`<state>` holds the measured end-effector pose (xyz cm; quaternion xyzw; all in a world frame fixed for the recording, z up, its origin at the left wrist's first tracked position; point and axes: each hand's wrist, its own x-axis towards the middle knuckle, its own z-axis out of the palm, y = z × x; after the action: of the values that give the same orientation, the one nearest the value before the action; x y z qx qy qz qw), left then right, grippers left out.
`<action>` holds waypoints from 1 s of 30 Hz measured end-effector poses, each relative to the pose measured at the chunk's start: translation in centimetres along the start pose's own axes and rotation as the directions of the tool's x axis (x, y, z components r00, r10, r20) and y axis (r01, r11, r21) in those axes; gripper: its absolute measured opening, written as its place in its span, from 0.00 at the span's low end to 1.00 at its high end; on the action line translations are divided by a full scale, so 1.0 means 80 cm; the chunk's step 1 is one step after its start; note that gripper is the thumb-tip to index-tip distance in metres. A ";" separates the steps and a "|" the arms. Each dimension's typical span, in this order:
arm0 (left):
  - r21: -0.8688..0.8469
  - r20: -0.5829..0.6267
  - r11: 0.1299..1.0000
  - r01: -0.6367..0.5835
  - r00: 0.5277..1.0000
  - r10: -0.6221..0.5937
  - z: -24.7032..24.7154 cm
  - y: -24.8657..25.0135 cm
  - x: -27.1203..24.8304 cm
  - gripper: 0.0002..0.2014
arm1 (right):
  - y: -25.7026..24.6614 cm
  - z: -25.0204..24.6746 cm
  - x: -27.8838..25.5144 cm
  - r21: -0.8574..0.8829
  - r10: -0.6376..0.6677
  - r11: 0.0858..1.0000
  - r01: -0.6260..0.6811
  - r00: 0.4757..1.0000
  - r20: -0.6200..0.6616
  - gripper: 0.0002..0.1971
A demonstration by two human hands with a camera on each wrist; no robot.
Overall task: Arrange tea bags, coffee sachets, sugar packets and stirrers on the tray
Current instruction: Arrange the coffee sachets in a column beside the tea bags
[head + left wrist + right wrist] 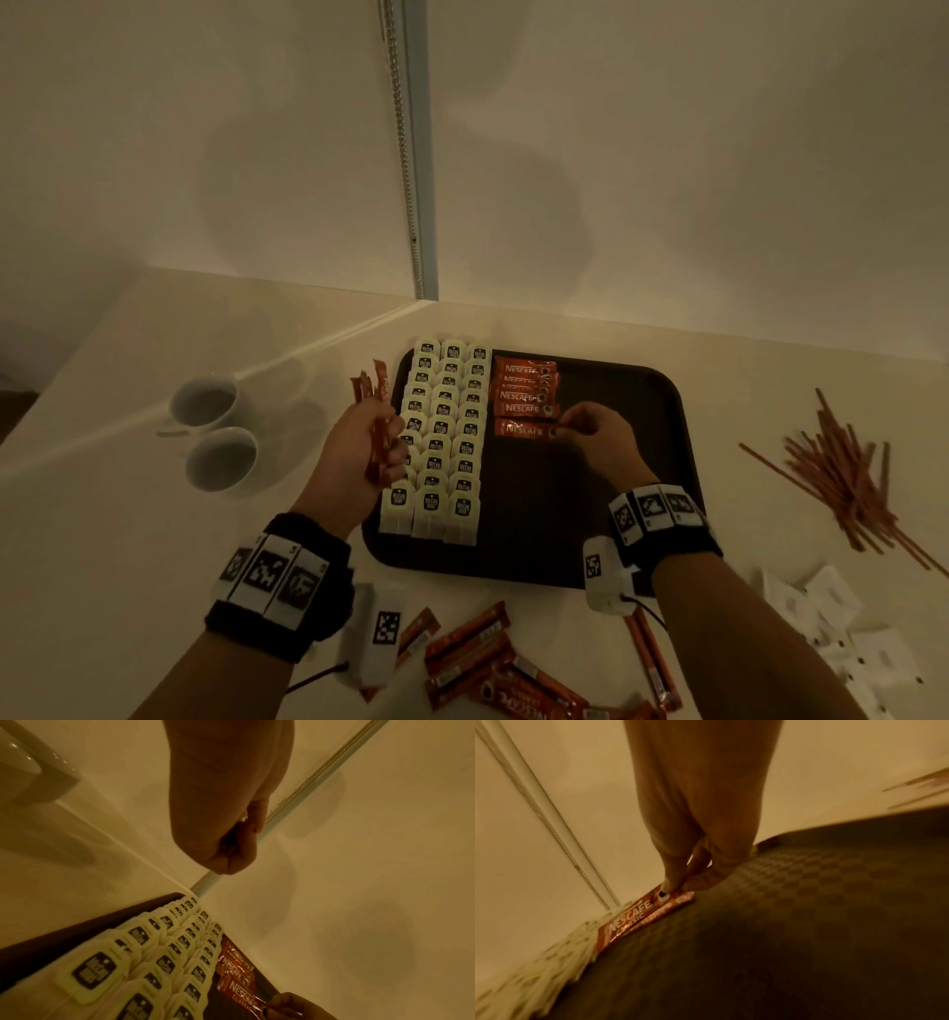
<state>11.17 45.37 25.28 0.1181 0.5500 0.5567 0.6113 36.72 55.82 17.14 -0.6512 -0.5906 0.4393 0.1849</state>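
The red foil coffee sachet [524, 428] lies flat on the dark textured plastic tray [667, 411], its end pinched under the right hand [598, 437], just below the short column of sachets already laid. To that hand's left stand three rows of pale paper tea bags [441, 442]. The left hand [359, 452] is clamped round a bunch of spare sachets [372, 390] above them. A careless slide could skew the column; a loosened bunch would likely spill onto the rows.
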 end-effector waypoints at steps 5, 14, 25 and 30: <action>0.022 -0.004 1.000 0.021 1.000 -0.021 -0.016 -0.006 0.002 0.05 | 0.014 0.018 0.025 0.022 0.035 0.999 -0.034 0.999 -0.042 0.08; 0.057 -0.020 0.998 -0.005 1.000 0.006 -0.022 0.000 0.000 0.02 | 0.005 0.031 0.045 -0.001 0.061 0.998 -0.063 0.983 -0.173 0.14; 0.169 -0.027 0.985 -0.026 0.999 0.031 -0.011 -0.004 -0.003 0.06 | 0.002 0.040 0.050 -0.056 0.058 0.996 -0.072 0.976 -0.211 0.15; 0.234 -0.038 0.969 -0.077 0.995 0.088 -0.005 -0.005 0.002 0.03 | -0.006 0.038 0.044 -0.011 0.052 0.998 -0.056 0.969 -0.240 0.16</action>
<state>11.07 45.19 24.73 0.1980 0.6202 0.5162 0.5565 33.69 58.37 14.61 -0.7168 -0.5499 0.3571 0.2371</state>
